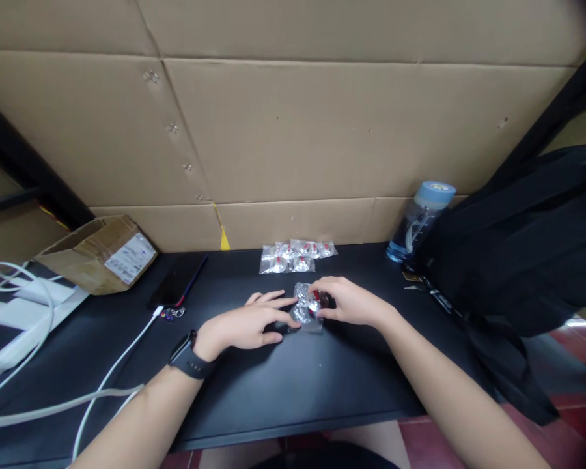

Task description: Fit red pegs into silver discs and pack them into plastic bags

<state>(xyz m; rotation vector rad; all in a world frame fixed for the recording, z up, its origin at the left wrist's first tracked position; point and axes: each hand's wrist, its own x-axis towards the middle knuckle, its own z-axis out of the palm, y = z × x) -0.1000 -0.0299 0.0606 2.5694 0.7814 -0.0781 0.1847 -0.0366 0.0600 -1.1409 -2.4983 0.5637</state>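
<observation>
Item: 1 transparent packet point(301, 317) with crinkled silver contents, flat on the black desk point(283, 384), long axis running roughly from near to far, between the two hands
Right hand point(348, 301): thumb and fingers closed on 1 silver-and-red piece point(314, 303) at the packet's right side; whether the piece is inside the film, cannot tell
Left hand point(252, 324): fingers spread, gripping nothing, fingertips at the packet's left edge; packet lies to its right and to the right hand's left, both hands close by
Beyond the packet: a cluster of silver-and-red packets point(301, 264), well short of the bottle point(414, 225), near the cardboard wall point(297, 143)
Edges and room: desktop extends from the packet to the front edge; phone point(178, 283) bounds the left, backpack point(512, 241) the right
</observation>
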